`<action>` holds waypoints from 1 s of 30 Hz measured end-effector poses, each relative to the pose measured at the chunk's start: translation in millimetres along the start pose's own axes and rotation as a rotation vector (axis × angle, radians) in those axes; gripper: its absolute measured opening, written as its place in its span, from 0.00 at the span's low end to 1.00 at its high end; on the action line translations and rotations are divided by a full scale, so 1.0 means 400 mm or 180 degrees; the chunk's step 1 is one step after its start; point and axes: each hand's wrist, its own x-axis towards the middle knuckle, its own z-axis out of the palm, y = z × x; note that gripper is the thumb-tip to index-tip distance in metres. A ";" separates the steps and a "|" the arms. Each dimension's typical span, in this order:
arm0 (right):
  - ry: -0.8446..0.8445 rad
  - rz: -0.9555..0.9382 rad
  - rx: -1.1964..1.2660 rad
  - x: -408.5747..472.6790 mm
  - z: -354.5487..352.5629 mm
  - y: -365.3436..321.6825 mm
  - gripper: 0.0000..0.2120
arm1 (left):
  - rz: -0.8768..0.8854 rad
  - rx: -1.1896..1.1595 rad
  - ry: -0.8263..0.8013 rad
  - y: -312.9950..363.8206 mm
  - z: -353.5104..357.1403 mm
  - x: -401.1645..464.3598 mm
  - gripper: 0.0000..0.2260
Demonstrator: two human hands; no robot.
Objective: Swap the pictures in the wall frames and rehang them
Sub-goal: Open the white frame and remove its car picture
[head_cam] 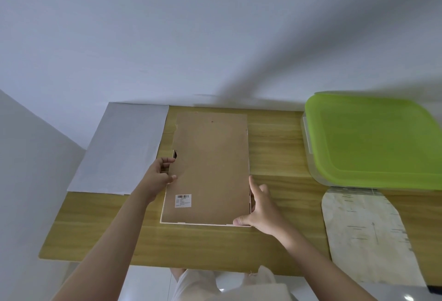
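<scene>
A picture frame lies face down in the middle of the wooden table, its white edge showing along the near side. The brown backing board with a small barcode label covers it. My left hand pinches the board's left edge, just below a small notch. My right hand holds the frame's near right corner, thumb on the near edge and fingers along the right side. A pale sheet of paper lies flat to the left of the frame.
A clear bin with a green lid stands at the table's right end. A worn pale board lies in front of it. The white wall rises directly behind the table. The table's near edge is close to my body.
</scene>
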 end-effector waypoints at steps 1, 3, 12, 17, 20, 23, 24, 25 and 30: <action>0.0042 0.0005 0.0044 0.001 0.002 -0.004 0.62 | 0.0021 0.0016 0.0024 0.001 -0.001 0.002 0.18; 0.0108 0.0034 0.0150 0.006 0.007 -0.014 0.61 | 0.0069 0.0042 0.0097 0.004 -0.005 0.006 0.18; 0.0213 0.0049 0.0283 0.030 0.032 -0.065 0.60 | 0.0121 0.0100 0.0389 0.029 -0.032 0.029 0.19; 0.0257 0.0069 0.0323 0.042 0.043 -0.089 0.57 | 0.0095 0.0183 0.0525 0.039 -0.048 0.030 0.19; 0.0292 0.0111 0.0386 0.046 0.049 -0.106 0.56 | 0.0125 0.0217 0.0568 0.053 -0.057 0.022 0.19; 0.0296 0.0122 0.0378 0.050 0.058 -0.111 0.57 | 0.0177 0.0241 0.0548 0.051 -0.070 0.022 0.19; 0.0294 0.0118 0.0389 0.050 0.060 -0.112 0.56 | 0.0193 0.0260 0.0539 0.050 -0.076 0.023 0.19; 0.0292 0.0114 0.0401 0.050 0.062 -0.114 0.56 | 0.0204 0.0273 0.0530 0.050 -0.081 0.024 0.18; 0.0319 0.0133 0.0371 0.049 0.070 -0.127 0.54 | 0.0306 0.0449 0.0614 0.058 -0.092 0.018 0.17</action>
